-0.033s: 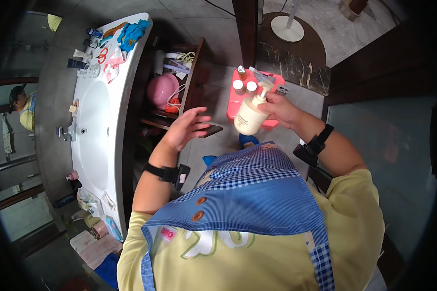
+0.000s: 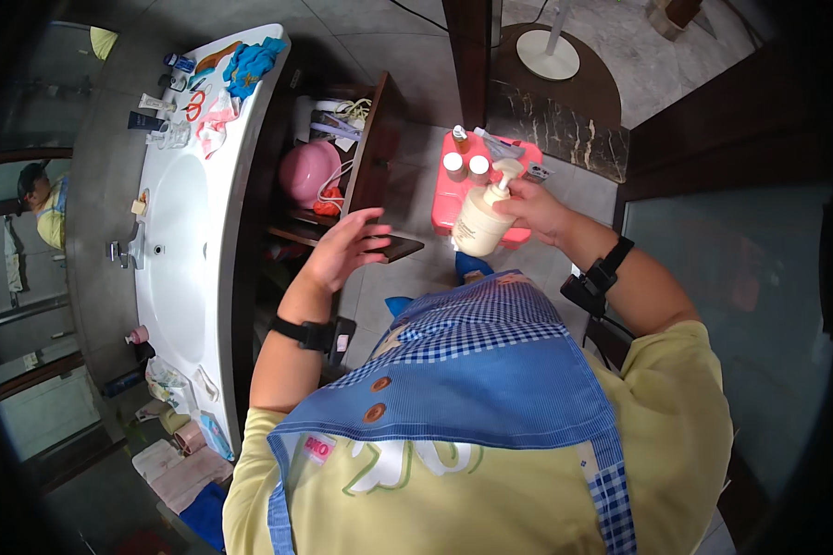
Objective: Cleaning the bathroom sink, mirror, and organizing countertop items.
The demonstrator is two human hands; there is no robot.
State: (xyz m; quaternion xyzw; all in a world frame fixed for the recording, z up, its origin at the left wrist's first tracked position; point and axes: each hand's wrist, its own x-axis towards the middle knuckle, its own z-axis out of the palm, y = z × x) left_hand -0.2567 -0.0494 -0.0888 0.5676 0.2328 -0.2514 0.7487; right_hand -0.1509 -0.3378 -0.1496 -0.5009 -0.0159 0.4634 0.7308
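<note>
My right hand (image 2: pixel 535 208) grips a cream pump bottle (image 2: pixel 478 225) by its neck and holds it tilted over a red plastic stool (image 2: pixel 446 199). Two small white-capped bottles (image 2: pixel 464 166) and a small amber bottle (image 2: pixel 459 139) stand on the stool. My left hand (image 2: pixel 342 248) hovers with fingers spread and holds nothing. It is just left of the pump bottle, above the edge of a dark wooden shelf (image 2: pixel 400 246). Both wrists wear black bands.
A long white washbasin counter (image 2: pixel 185 240) runs along the left, with scissors, cloths and small bottles at its far end. Open wooden shelves (image 2: pixel 361 139) beside it hold a pink round object (image 2: pixel 304 171) and cables. A white fan base (image 2: pixel 548 55) stands behind the stool.
</note>
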